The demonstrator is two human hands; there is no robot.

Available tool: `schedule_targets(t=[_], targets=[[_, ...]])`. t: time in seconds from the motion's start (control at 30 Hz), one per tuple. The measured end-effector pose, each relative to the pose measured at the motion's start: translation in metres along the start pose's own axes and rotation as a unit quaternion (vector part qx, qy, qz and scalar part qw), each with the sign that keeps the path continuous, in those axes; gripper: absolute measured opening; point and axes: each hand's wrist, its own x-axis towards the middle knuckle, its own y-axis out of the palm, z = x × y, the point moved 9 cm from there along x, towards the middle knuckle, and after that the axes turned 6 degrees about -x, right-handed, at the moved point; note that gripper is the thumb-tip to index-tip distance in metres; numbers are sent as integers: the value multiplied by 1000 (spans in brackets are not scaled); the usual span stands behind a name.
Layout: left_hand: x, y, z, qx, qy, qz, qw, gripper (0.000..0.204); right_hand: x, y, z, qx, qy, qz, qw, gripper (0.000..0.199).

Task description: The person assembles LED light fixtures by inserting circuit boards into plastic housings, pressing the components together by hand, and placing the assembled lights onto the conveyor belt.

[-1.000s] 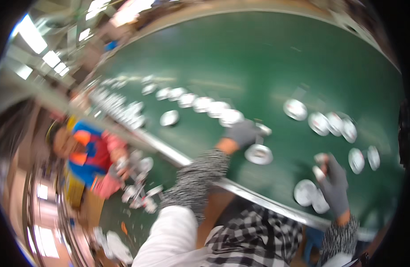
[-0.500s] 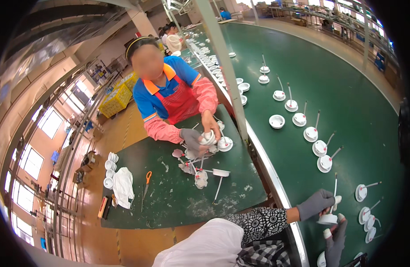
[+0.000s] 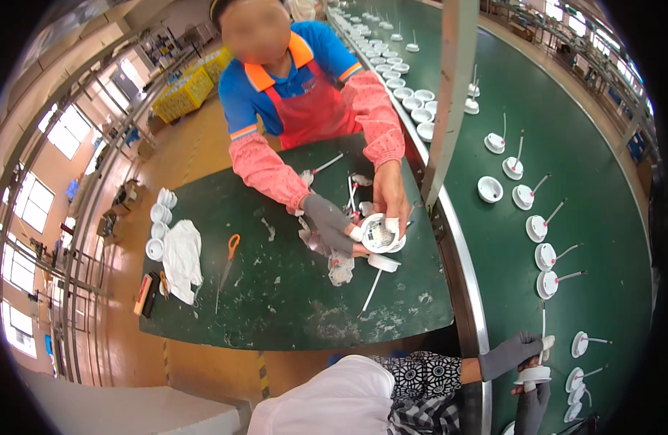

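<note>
At the lower right, my left hand, in a grey glove with bare or wrapped fingertips, pinches the pale cable that stands up from a round white lamp fitting. Below it, my right hand, also gloved in grey, grips the fitting by its underside; part of this hand is cut off by the lower edge. The fitting is held level above the green belt. Several similar white fittings with cables, such as one beside my hands, lie on the belt.
A co-worker across the green table holds an open white fitting. Orange-handled scissors, a white cloth and stacked white cups lie there. A metal post rises beside the belt's metal rail.
My right hand, apart from the fitting with fingers spread before, now grips it from below. The co-worker's fitting has turned to show its inside. The whole view has shifted.
</note>
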Motion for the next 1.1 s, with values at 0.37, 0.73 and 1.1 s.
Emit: schedule_targets(t=[0.37,0.73,1.1], targets=[[-9,-18,-31,-46,42,6,998,42,10,17,12,-75,71,-19,994,32],[-20,-27,-33,-46,54,-1,997,43,16,29,17,-185,52,4,981,31],[-27,-60,-4,-347,-98,-95,928,32,36,36,7,133,81,-17,988,40]])
